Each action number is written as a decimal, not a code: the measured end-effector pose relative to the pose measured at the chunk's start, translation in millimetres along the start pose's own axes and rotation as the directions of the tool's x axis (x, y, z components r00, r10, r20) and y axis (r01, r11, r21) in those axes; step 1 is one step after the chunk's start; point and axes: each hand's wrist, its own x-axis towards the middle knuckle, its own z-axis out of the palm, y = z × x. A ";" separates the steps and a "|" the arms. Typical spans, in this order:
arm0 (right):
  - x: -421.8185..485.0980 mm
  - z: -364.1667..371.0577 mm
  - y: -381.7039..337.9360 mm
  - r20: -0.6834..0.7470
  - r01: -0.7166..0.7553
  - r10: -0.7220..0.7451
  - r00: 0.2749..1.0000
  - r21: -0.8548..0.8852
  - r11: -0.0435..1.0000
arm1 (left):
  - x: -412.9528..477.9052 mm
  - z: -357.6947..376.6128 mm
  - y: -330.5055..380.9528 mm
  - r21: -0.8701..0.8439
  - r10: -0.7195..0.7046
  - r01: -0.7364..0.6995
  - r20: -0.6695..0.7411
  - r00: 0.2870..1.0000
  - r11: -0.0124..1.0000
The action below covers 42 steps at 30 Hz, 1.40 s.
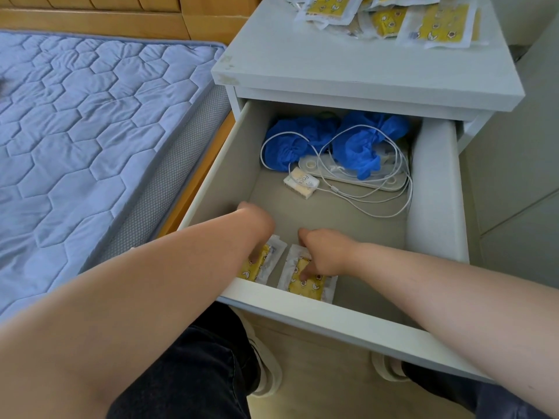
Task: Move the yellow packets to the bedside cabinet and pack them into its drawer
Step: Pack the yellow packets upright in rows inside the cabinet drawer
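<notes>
In the drawer (pixel 332 319), I am pressing my left hand (pixel 257 228), fingers extended, on the left yellow packet (pixel 270 263), and my right hand (pixel 325 252) likewise on the right yellow packet (pixel 310 286).

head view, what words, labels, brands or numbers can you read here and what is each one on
"FAC", or close to it: dark letters on the small white box in the drawer; the smaller print beneath is too blurred to read.
The yellow packets on the cabinet top: small pictures and tiny print, unreadable.
The two packets at the drawer's front: print too small to read.
Nothing else shows legible text.
</notes>
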 end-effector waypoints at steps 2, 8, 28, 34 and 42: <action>1.4 3.6 -3.2 0.009 -0.031 0.031 0.999 0.014 0.999 | 1.7 1.2 -1.5 -0.061 0.016 -0.015 0.022 1.000 0.998; 2.6 -1.7 -2.3 0.056 -0.050 0.051 0.997 -0.018 0.999 | 8.6 5.3 -13.3 -0.218 0.013 -0.020 -0.037 0.999 0.976; -4.7 -9.6 11.4 0.577 -0.581 0.436 0.690 0.082 0.810 | -0.2 -1.3 -16.4 -0.237 -0.066 0.054 -0.041 0.997 0.970; 0.5 7.2 7.9 0.592 -0.668 0.380 0.711 0.399 0.629 | 2.2 4.7 -16.9 -0.345 -0.002 0.008 0.017 1.000 0.938; -2.2 -4.5 -3.6 0.434 -0.513 0.352 0.829 0.342 0.787 | 4.0 6.4 -18.2 -0.351 0.015 0.001 0.044 0.999 0.936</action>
